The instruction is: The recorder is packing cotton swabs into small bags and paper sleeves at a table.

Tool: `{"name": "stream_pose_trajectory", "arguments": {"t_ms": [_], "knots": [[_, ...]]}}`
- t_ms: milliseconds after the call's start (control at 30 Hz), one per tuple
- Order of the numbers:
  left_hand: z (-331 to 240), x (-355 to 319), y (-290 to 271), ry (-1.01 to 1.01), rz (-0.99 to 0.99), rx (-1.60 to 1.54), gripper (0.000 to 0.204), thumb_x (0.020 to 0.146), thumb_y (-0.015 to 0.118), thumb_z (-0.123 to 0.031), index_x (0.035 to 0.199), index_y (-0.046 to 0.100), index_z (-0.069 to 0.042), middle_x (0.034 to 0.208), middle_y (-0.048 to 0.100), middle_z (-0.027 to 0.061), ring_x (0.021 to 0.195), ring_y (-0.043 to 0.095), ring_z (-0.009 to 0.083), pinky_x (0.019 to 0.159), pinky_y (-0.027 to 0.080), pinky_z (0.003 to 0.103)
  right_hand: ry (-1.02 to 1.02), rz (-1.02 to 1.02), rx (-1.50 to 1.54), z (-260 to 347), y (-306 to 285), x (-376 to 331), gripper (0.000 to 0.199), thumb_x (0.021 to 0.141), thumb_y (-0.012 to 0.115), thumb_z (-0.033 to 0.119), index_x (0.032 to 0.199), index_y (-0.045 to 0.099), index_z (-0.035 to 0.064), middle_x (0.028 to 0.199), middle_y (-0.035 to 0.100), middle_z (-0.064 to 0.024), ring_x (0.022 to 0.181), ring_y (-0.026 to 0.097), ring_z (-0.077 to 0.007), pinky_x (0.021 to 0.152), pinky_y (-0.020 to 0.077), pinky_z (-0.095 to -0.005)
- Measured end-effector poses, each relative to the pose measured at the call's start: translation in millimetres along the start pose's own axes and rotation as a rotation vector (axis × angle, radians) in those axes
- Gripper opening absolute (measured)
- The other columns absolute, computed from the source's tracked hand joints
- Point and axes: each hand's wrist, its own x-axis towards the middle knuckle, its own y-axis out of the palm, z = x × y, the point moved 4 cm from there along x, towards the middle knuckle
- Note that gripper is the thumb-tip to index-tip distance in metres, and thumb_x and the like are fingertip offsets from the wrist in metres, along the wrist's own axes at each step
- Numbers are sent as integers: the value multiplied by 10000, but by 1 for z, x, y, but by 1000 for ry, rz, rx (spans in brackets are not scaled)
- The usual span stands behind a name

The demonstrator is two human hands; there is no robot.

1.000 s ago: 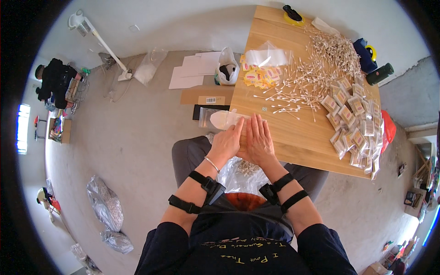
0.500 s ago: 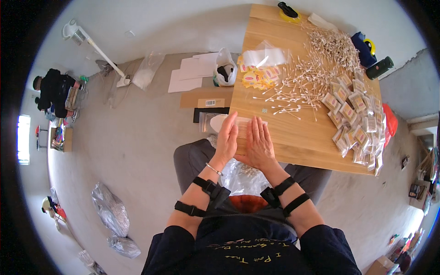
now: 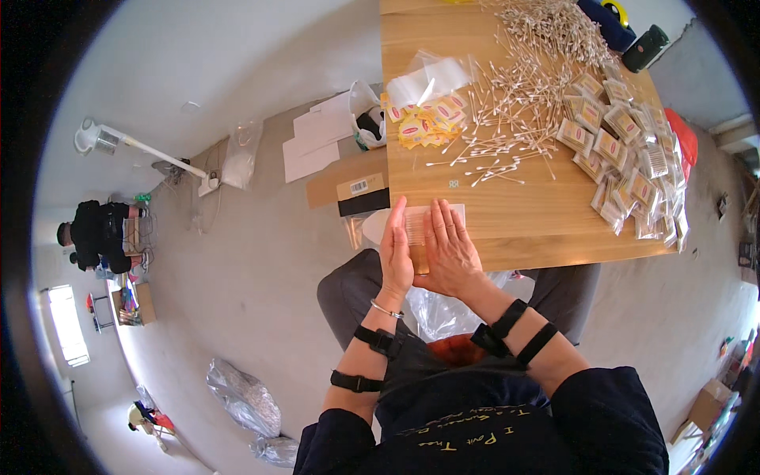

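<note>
Watching remotely, I note the row of cotton swabs at the near-left corner of the table, between flat left hand and right hand, palms apart, pressure unclear; probably light, thin-stemmed, easily scattered, so I'd hold both flanks gently.

Vs 1 s ago: left hand is tipped onto its edge, its fingers swung away from those of the right hand; row of cotton swabs between them is more exposed. View is rotated; wooden table's far edge is cropped, yellow tape roll there cut to a sliver.
</note>
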Motion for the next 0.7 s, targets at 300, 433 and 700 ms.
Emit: {"name": "stream_pose_trajectory", "arguments": {"t_ms": [300,433,700], "knots": [[0,-2,-6,-21,-5,-10,535,1054,323,-368,1421,399,13,1469,422,137,1375,364,234,1143,258,340,-39,-65,-14,3,0,-1,951,781,530,598,1361,376,-140,1499,270,-303,1453,179,-379,1202,78,-439],[1,2,-5,-27,-16,-17,535,1054,324,-373,1413,409,15,1461,431,139,1368,374,235,1140,265,341,-15,-89,3,3,0,0,955,773,537,598,1355,383,-144,1486,290,-310,1447,197,-381,1200,88,-442],[3,3,1,-31,-48,-31,538,1054,325,-382,1397,430,18,1444,451,143,1354,394,237,1135,279,343,-36,-40,-44,6,-1,2,998,771,527,638,1380,362,-135,1504,254,-313,1454,166,-391,1199,69,-447]]}}
